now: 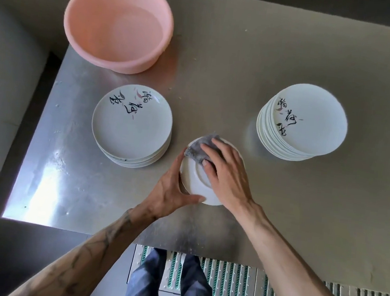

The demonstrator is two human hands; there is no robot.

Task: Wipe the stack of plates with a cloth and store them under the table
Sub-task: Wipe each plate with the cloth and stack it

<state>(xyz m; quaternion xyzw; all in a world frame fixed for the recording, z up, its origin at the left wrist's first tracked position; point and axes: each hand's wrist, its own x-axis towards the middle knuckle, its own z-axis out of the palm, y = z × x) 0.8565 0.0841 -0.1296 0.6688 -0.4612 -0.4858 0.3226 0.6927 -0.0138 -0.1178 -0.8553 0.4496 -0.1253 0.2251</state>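
At your far left a pink basin (118,24) sits on the worktop (303,209), with a low stack of plates (132,126) near it, on the side towards you. Your left grip (172,191) curls round the left rim of a single plate (198,183), turned bottom-up at the middle of the worktop. Your right grip (225,173) lies flat over it, fingers pressing a grey cloth (197,151) against the plate's underside. A taller stack (306,121) stands well apart to the right.
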